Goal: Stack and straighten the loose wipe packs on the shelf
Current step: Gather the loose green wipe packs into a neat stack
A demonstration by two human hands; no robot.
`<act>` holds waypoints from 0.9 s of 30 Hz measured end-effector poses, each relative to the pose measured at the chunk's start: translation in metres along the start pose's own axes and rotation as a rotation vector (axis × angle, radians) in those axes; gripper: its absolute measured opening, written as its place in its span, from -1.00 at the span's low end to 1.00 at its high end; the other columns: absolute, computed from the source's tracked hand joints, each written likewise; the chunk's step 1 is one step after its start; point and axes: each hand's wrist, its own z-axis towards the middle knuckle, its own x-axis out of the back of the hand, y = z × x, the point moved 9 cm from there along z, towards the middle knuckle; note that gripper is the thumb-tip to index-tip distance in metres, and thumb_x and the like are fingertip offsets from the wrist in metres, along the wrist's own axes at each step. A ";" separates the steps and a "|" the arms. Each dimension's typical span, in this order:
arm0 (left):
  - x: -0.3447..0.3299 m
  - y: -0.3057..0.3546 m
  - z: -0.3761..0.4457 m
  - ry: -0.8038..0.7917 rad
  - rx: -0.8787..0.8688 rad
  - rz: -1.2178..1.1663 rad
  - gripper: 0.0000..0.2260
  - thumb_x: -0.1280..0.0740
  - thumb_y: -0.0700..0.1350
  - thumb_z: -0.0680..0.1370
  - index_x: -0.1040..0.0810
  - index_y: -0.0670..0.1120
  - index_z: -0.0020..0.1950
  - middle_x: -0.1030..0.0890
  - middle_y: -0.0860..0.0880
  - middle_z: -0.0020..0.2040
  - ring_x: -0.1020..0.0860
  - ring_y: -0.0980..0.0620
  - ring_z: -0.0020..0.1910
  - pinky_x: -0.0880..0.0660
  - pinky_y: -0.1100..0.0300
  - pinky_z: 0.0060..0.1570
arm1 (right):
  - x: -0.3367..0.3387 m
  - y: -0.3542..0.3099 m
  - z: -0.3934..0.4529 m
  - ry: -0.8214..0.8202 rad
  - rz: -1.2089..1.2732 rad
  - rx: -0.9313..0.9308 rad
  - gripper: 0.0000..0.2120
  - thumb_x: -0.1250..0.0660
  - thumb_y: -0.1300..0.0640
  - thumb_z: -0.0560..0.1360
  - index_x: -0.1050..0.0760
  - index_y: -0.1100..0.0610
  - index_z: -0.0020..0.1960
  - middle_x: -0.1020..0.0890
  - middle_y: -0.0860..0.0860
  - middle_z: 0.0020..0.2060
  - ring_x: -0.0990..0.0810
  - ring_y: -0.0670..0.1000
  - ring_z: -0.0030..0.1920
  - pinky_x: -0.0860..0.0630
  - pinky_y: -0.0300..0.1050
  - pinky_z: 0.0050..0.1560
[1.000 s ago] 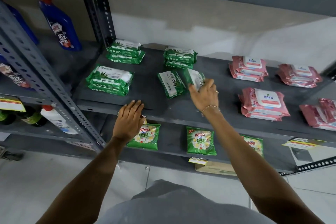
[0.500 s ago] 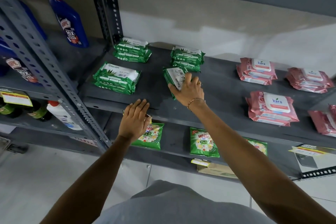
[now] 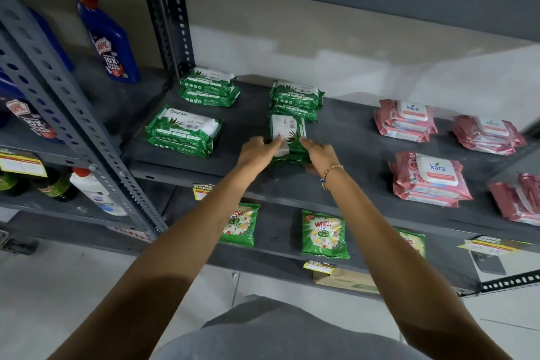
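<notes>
Wipe packs [image 3: 287,137] in green, two of them as far as I can tell, sit one on the other at the middle of the grey shelf [image 3: 350,137], lengthwise toward me and turned across the three tidy green stacks [image 3: 184,131] around them. From the head camera I judge the stacking nearly done; squaring this pile is what I have left. The pink packs [image 3: 429,178] to the right look stacked already, though the far-right ones are blurred. My left hand [image 3: 257,152] and right hand [image 3: 320,155] reach forward, arms extended, fingers half-curled, pressing the pile's two sides between them.
</notes>
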 end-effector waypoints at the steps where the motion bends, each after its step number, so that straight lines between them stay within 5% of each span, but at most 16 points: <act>1: 0.004 -0.001 0.004 -0.023 -0.014 -0.015 -0.50 -0.27 0.31 0.44 -0.55 -0.16 -0.09 -0.59 -0.08 -0.13 -0.54 -0.01 -0.19 -0.37 0.16 -0.32 | -0.006 0.010 -0.006 -0.009 0.054 -0.031 -0.42 -0.35 -0.17 0.39 -0.44 0.26 0.19 -0.55 0.13 0.19 -0.62 0.11 0.01 -0.63 -0.07 -0.11; 3: 0.008 -0.001 0.011 -0.101 -0.041 -0.070 -0.54 -0.34 0.27 0.40 -0.65 -0.13 -0.09 -0.66 -0.10 -0.06 -0.60 -0.05 -0.07 -0.46 0.10 -0.16 | -0.023 0.029 -0.018 -0.070 0.167 -0.091 -0.29 -0.38 -0.18 0.38 -0.25 0.27 0.30 -0.44 0.15 0.29 -0.62 0.11 0.04 -0.63 -0.16 -0.24; 6: 0.008 -0.003 0.008 -0.143 -0.042 -0.104 -0.51 -0.36 0.28 0.39 -0.67 -0.13 -0.03 -0.67 -0.14 0.00 -0.60 -0.11 0.06 -0.49 0.01 0.07 | -0.035 0.043 -0.031 -0.082 0.312 -0.131 -0.29 -0.42 -0.14 0.36 -0.07 0.13 0.25 -0.36 0.16 0.31 -0.52 0.13 0.18 -0.61 -0.10 -0.06; 9: 0.012 -0.012 -0.006 0.075 -0.030 -0.141 -0.37 -0.27 0.32 0.45 -0.47 -0.14 0.31 -0.48 -0.16 0.29 -0.47 -0.16 0.26 -0.39 0.07 0.12 | -0.002 0.034 -0.030 0.149 0.154 -0.069 -0.04 -0.42 -0.17 0.34 0.11 0.20 0.41 -0.18 0.21 0.40 -0.28 0.18 0.37 -0.32 0.05 0.36; 11: 0.014 -0.022 -0.024 0.233 0.006 -0.185 -0.28 -0.22 0.31 0.48 -0.30 -0.19 0.43 -0.29 -0.22 0.41 -0.35 -0.20 0.35 -0.33 0.06 0.13 | 0.028 0.016 -0.028 0.298 -0.011 0.012 -0.09 -0.35 -0.20 0.38 0.04 0.25 0.44 -0.17 0.23 0.39 -0.22 0.21 0.38 -0.22 0.07 0.40; 14: -0.013 -0.032 -0.036 0.152 0.145 -0.328 -0.33 -0.15 0.34 0.50 -0.44 -0.26 0.23 -0.48 -0.23 0.24 -0.49 -0.18 0.19 -0.43 0.06 0.06 | 0.042 -0.022 -0.014 0.224 -0.128 0.251 -0.59 -0.25 -0.16 0.46 -0.45 0.19 0.03 -0.52 0.07 -0.08 -0.50 0.12 -0.04 -0.40 0.05 0.10; 16: -0.031 -0.029 -0.039 0.054 0.221 -0.432 -0.42 -0.13 0.33 0.51 -0.50 -0.20 0.02 -0.58 -0.17 0.03 -0.60 -0.14 -0.06 -0.55 -0.03 0.07 | 0.034 -0.034 -0.005 0.058 -0.206 0.283 -0.68 -0.24 -0.14 0.48 -0.41 0.12 -0.20 -0.41 -0.05 -0.36 -0.42 0.02 -0.30 -0.35 -0.05 -0.17; 18: -0.035 -0.025 -0.037 0.039 0.218 -0.469 -0.49 -0.16 0.28 0.53 -0.49 -0.18 0.02 -0.58 -0.13 -0.02 -0.61 -0.08 -0.19 -0.58 -0.02 0.07 | 0.024 -0.028 0.004 -0.085 -0.296 0.204 -0.68 -0.25 -0.15 0.47 -0.39 0.11 -0.22 -0.39 0.01 -0.40 -0.36 0.02 -0.34 -0.27 -0.10 -0.26; 23: -0.017 -0.027 -0.010 -0.035 0.221 -0.533 -0.43 -0.32 0.16 0.51 -0.43 -0.25 0.31 -0.52 -0.17 0.29 -0.51 -0.14 0.22 -0.47 -0.04 0.23 | 0.024 0.000 0.014 -0.144 -0.225 0.079 -0.47 -0.38 -0.22 0.34 -0.56 0.27 -0.06 -0.64 0.21 -0.16 -0.61 0.13 -0.08 -0.55 0.03 0.09; 27: 0.010 -0.025 0.012 -0.077 0.219 -0.426 -0.46 -0.39 0.12 0.47 -0.42 -0.17 0.31 -0.42 -0.11 0.37 -0.45 -0.08 0.21 -0.50 0.06 0.01 | 0.011 0.019 0.005 -0.144 -0.186 -0.019 -0.54 -0.41 -0.29 0.26 -0.43 0.12 -0.32 -0.44 0.01 -0.49 -0.44 -0.02 -0.42 -0.49 -0.10 -0.27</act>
